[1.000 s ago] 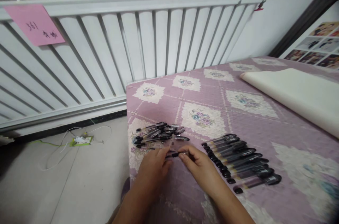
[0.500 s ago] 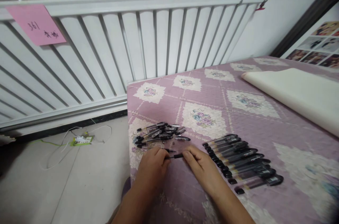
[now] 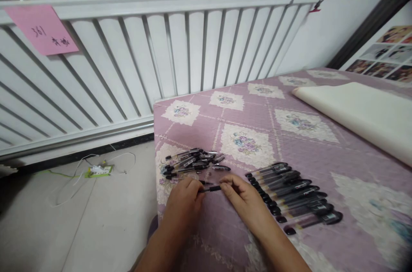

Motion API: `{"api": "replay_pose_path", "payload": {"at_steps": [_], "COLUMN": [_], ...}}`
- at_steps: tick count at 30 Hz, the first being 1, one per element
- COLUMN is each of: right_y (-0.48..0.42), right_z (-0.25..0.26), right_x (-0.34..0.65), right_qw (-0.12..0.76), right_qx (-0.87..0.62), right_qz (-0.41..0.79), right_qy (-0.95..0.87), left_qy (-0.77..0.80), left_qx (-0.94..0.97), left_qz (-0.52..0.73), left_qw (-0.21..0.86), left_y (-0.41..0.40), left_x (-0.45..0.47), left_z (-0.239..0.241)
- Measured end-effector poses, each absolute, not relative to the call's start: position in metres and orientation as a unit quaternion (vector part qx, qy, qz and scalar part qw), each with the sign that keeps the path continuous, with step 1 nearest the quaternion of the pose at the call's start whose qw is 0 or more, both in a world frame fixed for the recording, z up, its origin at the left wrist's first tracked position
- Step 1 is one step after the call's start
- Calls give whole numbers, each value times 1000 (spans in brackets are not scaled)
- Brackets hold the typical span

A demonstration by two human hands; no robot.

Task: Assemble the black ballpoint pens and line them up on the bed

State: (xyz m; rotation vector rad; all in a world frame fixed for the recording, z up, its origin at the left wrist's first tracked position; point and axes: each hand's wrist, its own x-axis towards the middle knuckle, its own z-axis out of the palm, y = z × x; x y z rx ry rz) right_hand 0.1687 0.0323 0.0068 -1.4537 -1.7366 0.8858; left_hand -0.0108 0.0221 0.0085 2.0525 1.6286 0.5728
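Between my two hands lies a pen (image 3: 213, 188) with a black grip section, held level just above the purple bedspread (image 3: 219, 220). My left hand (image 3: 185, 199) is closed around its left part. The fingertips of my right hand (image 3: 240, 194) pinch its right end, and the tip is hidden by them. Just beyond my left hand is a loose pile of pens and black caps (image 3: 193, 162). To the right of my right hand, several capped pens (image 3: 292, 194) lie side by side in a slanting row.
A folded cream sheet (image 3: 357, 109) lies at the right of the bed. Behind stands a white radiator (image 3: 177, 53) with a pink note (image 3: 41, 31). On the floor at left is a power strip (image 3: 99, 171) with loose cables. Photos (image 3: 386, 55) hang at far right.
Hardly anything differs. Both hands keep hold of the same pen in nearly the same spot, and the whole view has shifted very slightly.
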Motion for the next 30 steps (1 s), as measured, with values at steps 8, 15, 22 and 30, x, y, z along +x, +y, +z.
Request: {"api": "replay_pose_path", "payload": {"at_steps": [8,15,22,30], "right_y": [32,34,37,33], "right_z": [1,0,-21,-20], "right_x": [167,170,170,167], "right_qw": [330,384,324,245], "right_qx": [-570,-571,-549,-580], "right_qz": [267,208,61,22], "right_qy": [-703,-695,-768,-776], "left_qy": [592,599,620,606], "left_qx": [750,738,683,677], "left_qz": [193,212,289,329], "left_qw": [223,226,256,257], "left_y": [22,20,19,21], "left_x": [-10,-10,-12,-12], "left_z": [10,8,9,5]}}
